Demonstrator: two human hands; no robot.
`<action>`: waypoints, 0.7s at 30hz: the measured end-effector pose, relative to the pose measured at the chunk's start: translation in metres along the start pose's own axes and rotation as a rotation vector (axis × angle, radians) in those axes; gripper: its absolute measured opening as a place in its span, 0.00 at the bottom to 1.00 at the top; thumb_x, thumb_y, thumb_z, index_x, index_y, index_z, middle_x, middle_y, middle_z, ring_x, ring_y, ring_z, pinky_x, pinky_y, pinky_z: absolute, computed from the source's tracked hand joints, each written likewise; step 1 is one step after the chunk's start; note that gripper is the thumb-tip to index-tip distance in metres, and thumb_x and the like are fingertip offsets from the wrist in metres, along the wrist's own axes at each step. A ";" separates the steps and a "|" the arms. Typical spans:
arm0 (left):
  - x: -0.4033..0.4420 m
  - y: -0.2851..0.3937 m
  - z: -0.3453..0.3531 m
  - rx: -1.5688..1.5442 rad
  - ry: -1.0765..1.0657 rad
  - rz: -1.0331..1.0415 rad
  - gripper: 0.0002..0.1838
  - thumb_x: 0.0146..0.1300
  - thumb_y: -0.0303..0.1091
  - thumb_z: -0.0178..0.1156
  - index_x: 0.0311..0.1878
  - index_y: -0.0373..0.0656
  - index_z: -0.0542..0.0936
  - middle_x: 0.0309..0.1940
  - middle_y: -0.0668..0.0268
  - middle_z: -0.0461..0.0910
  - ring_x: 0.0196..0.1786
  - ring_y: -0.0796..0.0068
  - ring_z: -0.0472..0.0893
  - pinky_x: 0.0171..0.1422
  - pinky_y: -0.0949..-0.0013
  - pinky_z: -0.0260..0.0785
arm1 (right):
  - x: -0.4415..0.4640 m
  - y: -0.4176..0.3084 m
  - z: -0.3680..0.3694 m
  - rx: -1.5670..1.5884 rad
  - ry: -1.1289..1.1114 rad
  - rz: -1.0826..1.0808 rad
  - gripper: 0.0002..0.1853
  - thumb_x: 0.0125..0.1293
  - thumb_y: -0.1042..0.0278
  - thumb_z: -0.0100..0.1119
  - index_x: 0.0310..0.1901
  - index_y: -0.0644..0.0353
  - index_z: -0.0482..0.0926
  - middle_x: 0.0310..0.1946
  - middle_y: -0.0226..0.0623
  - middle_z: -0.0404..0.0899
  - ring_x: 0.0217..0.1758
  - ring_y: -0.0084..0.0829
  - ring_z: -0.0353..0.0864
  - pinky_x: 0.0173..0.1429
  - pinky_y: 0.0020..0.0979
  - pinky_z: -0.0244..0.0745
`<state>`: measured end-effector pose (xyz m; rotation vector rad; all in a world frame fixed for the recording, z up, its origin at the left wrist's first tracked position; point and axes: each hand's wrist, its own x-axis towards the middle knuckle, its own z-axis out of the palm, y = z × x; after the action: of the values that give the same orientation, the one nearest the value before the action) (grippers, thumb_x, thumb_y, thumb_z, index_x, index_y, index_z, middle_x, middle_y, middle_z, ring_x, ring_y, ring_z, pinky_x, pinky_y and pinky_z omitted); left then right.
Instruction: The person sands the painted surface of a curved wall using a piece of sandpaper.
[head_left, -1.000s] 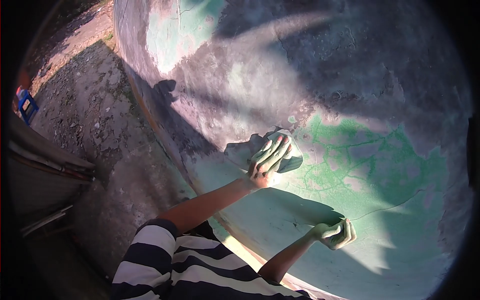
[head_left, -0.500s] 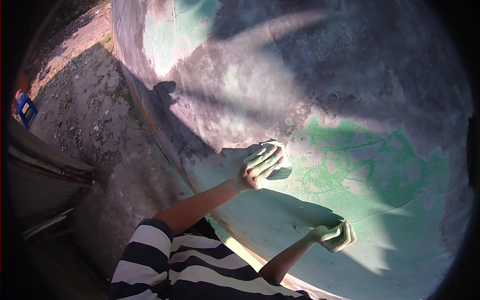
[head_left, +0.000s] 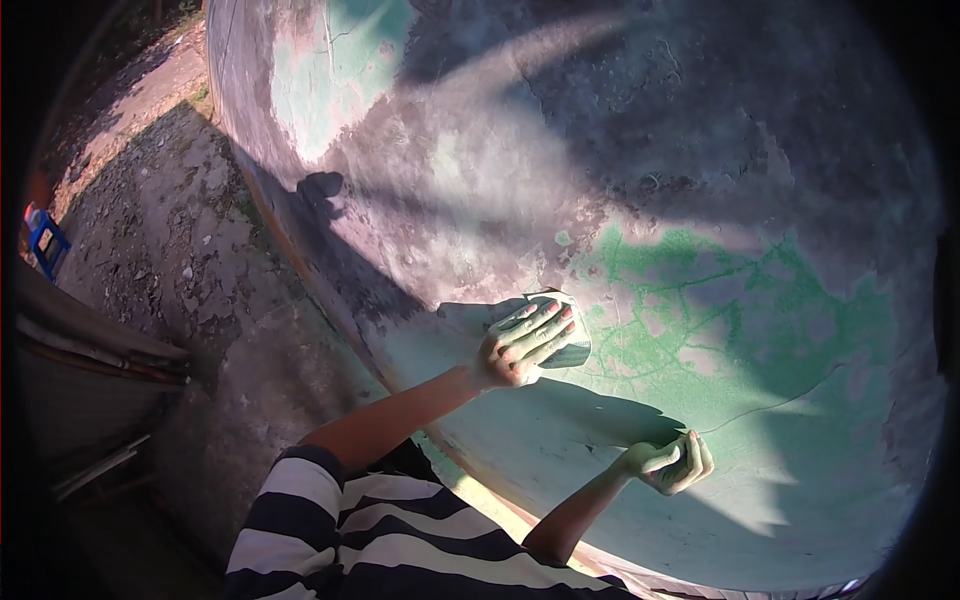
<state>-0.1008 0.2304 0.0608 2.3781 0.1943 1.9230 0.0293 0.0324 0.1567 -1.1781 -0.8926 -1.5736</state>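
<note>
Pressing a thin sheet (head_left: 572, 352) to the curved wall (head_left: 700, 130) at mid-frame, the left hand (head_left: 518, 345) lies nearly flat, fingers extended. Lower right, the right hand (head_left: 676, 464) curls loosely, partly open — whether it holds anything, I can't tell — while a blue stool (head_left: 47, 245) stands at the far left edge.

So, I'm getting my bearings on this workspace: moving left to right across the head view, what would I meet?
Blue stool → upper pale green patch → left hand → right hand.
</note>
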 end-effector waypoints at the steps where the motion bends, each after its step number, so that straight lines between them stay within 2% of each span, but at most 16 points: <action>1: -0.018 0.001 0.009 0.043 0.032 0.001 0.29 0.49 0.32 0.53 0.57 0.36 0.83 0.61 0.50 0.80 0.67 0.51 0.77 0.73 0.49 0.65 | 0.002 -0.004 0.003 -0.018 0.026 0.027 0.14 0.59 0.66 0.56 0.30 0.72 0.79 0.29 0.43 0.75 0.34 0.35 0.76 0.37 0.33 0.74; 2: -0.032 0.005 0.006 0.022 -0.070 -0.044 0.27 0.51 0.31 0.53 0.55 0.37 0.84 0.60 0.50 0.81 0.66 0.51 0.78 0.73 0.49 0.65 | 0.003 -0.008 0.006 -0.035 0.053 0.055 0.12 0.54 0.66 0.56 0.28 0.70 0.79 0.26 0.42 0.75 0.32 0.35 0.75 0.36 0.34 0.70; 4: -0.030 0.012 0.000 -0.040 -0.095 -0.102 0.25 0.53 0.29 0.52 0.55 0.36 0.85 0.58 0.49 0.81 0.65 0.51 0.78 0.73 0.49 0.66 | 0.004 -0.009 0.005 -0.037 0.058 0.064 0.13 0.55 0.65 0.56 0.28 0.70 0.79 0.26 0.42 0.75 0.32 0.35 0.75 0.35 0.33 0.70; 6: -0.013 0.018 0.009 0.030 0.032 -0.056 0.25 0.53 0.28 0.53 0.55 0.36 0.84 0.59 0.50 0.81 0.65 0.51 0.79 0.72 0.50 0.67 | 0.003 -0.006 0.005 -0.023 0.033 0.045 0.14 0.58 0.63 0.57 0.28 0.70 0.79 0.26 0.41 0.75 0.31 0.35 0.75 0.35 0.33 0.70; 10: 0.056 0.030 -0.010 -0.084 -0.019 -0.017 0.29 0.46 0.28 0.54 0.56 0.35 0.83 0.60 0.51 0.81 0.66 0.52 0.78 0.73 0.51 0.65 | 0.003 -0.008 0.005 0.001 0.045 0.070 0.15 0.61 0.62 0.58 0.28 0.69 0.79 0.27 0.41 0.75 0.31 0.34 0.75 0.34 0.32 0.70; 14: 0.012 0.022 0.013 -0.003 0.039 0.062 0.28 0.49 0.32 0.53 0.55 0.37 0.85 0.60 0.51 0.81 0.67 0.53 0.77 0.74 0.50 0.63 | 0.003 -0.006 0.003 0.003 0.027 0.065 0.13 0.59 0.64 0.59 0.29 0.69 0.80 0.27 0.41 0.75 0.31 0.34 0.75 0.34 0.32 0.70; 15: -0.009 0.023 0.023 0.039 0.058 0.049 0.28 0.50 0.33 0.52 0.55 0.37 0.85 0.59 0.51 0.81 0.66 0.52 0.78 0.74 0.50 0.63 | 0.004 -0.007 0.002 0.004 0.012 0.062 0.13 0.59 0.65 0.59 0.29 0.69 0.80 0.27 0.41 0.75 0.31 0.34 0.75 0.35 0.32 0.70; 16: -0.018 0.030 0.018 -0.047 -0.026 -0.040 0.28 0.50 0.33 0.52 0.55 0.37 0.85 0.59 0.50 0.81 0.65 0.51 0.79 0.73 0.49 0.64 | 0.004 -0.008 0.003 0.006 -0.001 0.061 0.12 0.58 0.65 0.59 0.29 0.69 0.80 0.27 0.41 0.75 0.31 0.34 0.75 0.35 0.31 0.70; 18: -0.018 0.034 0.023 0.006 -0.044 -0.040 0.27 0.50 0.31 0.54 0.55 0.35 0.85 0.58 0.48 0.81 0.66 0.49 0.78 0.72 0.48 0.65 | 0.004 -0.010 0.004 0.009 0.017 0.078 0.12 0.57 0.66 0.58 0.29 0.69 0.80 0.27 0.41 0.75 0.31 0.34 0.75 0.35 0.32 0.70; 21: 0.055 0.045 0.003 -0.092 0.001 0.029 0.30 0.46 0.26 0.56 0.58 0.32 0.81 0.61 0.46 0.79 0.66 0.47 0.77 0.70 0.48 0.67 | 0.005 -0.010 0.004 0.033 -0.007 0.084 0.11 0.57 0.67 0.57 0.30 0.69 0.79 0.27 0.41 0.75 0.31 0.34 0.75 0.35 0.33 0.71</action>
<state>-0.0843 0.1942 0.1198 2.3344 0.0702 1.9016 0.0202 0.0377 0.1620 -1.1833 -0.8594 -1.4831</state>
